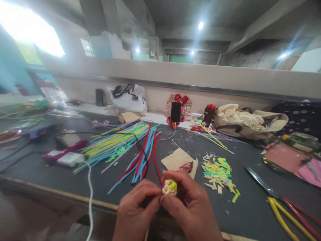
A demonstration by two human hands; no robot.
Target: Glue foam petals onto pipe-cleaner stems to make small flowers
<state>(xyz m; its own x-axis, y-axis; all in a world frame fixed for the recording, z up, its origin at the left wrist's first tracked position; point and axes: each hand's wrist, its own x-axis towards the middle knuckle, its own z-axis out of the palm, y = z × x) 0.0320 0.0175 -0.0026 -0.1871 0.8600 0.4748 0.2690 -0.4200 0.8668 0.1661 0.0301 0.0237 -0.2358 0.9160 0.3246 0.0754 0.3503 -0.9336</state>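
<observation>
A small bumpy cluster of cream and yellow pieces sits between the thumb and fingers of my right hand, which is closed on it. Beside it my left hand is pinched, fingertips against the left side of the cluster; what lies between them is hidden. Just beyond my hands is a brown paper piece with a dark red patterned item on it. A red fuzzy stem runs down behind my fingers. To the right lies a pile of short cut yellow, cream and green pieces.
Scissors with yellow and red handles lie at right. Blue and red fuzzy stems and a multicoloured bundle spread at left, near a power strip with a white cable. A phone stands at the back between bags.
</observation>
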